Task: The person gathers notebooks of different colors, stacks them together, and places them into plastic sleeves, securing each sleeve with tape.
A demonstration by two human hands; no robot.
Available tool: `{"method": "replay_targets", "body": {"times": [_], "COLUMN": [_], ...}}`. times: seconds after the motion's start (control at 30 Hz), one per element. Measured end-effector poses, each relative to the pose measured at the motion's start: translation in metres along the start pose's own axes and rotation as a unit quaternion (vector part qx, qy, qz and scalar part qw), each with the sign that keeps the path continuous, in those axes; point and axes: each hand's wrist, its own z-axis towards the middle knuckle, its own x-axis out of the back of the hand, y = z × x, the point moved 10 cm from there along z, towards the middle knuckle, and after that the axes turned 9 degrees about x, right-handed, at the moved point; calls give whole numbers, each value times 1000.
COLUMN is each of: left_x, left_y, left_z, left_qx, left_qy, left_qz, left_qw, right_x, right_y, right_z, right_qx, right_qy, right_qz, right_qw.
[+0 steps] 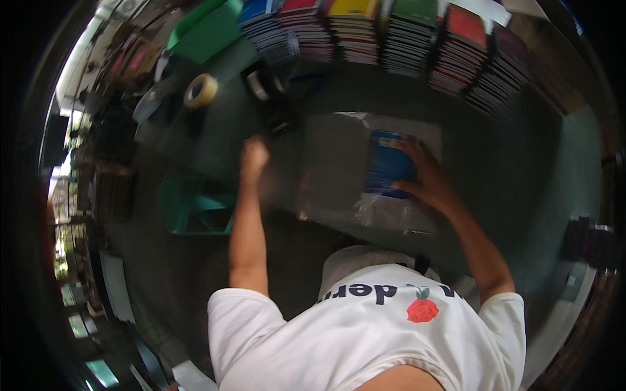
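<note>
1. My right hand lies flat, fingers spread, on a blue notebook inside a clear plastic bag near the bench's front edge.
2. My left hand reaches toward a black tape dispenser; it is blurred, so I cannot tell its fingers' state.
3. A tape roll sits toward the far-left corner, and stacked notebooks line the far edge.

A dark bench carries stacks of coloured notebooks along its far edge, a tape roll toward the far left corner, and a blue book on clear plastic sleeves at the near edge.
</note>
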Motion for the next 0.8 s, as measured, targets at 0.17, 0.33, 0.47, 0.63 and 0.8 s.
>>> {"method": "replay_targets", "body": {"times": [0.17, 0.33, 0.47, 0.63, 0.8], "left_x": [-10, -30, -31, -47, -8], "left_y": [228, 321, 289, 230, 254], "left_z": [-69, -99, -73, -99, -109], "left_qx": [-83, -264, -231, -26, -78], "left_qy": [-332, -235, -244, -264, -258], "left_qz": [-159, -149, -123, -281, -486], "left_qw": [926, 924, 934, 922, 831], "right_x": [-4, -6, 16, -30, 30], "right_y": [10, 14, 3, 63, 16], "right_z": [0, 1, -13, -45, -31], "right_qx": [16, 5, 46, -258, -143], "right_qy": [21, 21, 130, 219, 205], "right_qz": [29, 39, 40, 533, 498], "right_qw": [999, 999, 990, 776, 830]}}
